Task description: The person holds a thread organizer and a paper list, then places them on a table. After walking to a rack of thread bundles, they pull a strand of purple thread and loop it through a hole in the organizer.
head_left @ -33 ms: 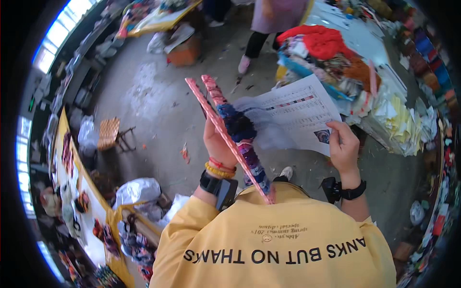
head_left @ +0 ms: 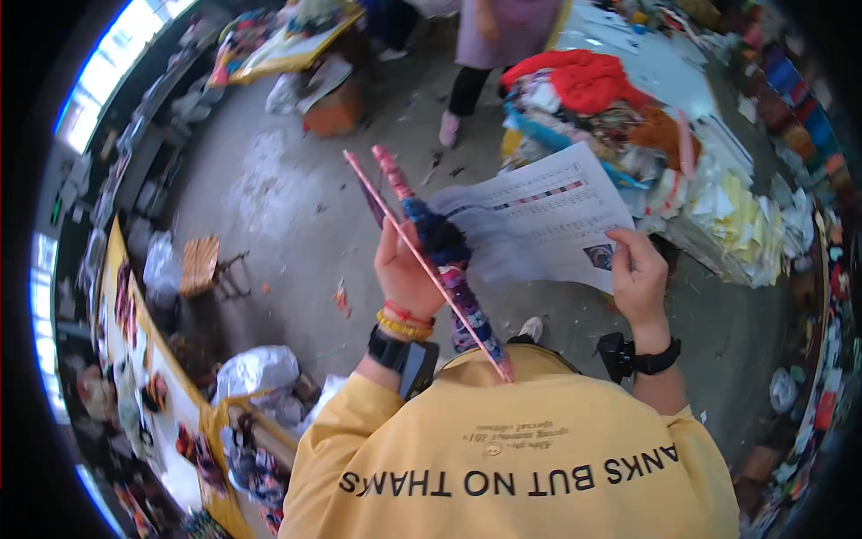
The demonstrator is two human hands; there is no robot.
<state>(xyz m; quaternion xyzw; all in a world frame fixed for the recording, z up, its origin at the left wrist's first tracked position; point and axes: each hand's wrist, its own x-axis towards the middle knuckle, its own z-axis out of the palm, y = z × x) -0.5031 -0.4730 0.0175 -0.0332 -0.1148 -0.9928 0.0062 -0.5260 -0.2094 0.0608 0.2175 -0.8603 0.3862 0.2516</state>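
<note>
My left hand (head_left: pixel 406 274) is closed around a long, slim strip of textile work. It has a pink straight edge (head_left: pixel 423 260) and, beside it, a thick bundle of dark blue, purple and pink yarn or fabric (head_left: pixel 442 241). This piece slants from far left down to my chest. At its far end the pink edge and bundle stand apart. A white printed sheet of paper (head_left: pixel 548 220) with a chart and a small picture hangs tilted to the right. Its right edge is pinched by my right hand (head_left: pixel 641 277), and its left side passes behind the bundle.
A table piled with red, blue and brown textiles (head_left: pixel 584 85) stands far right. Beyond the sheet stands a person in a lilac apron (head_left: pixel 503 36). At left are a small wooden stool (head_left: pixel 200 263), plastic bags (head_left: pixel 256 370) and a yellow-edged table (head_left: pixel 171 377). An orange box (head_left: pixel 332 112) sits farther off.
The long strip has turned slightly, so its pink edge looks thinner. My whole view has shifted a little. Both hands keep their hold.
</note>
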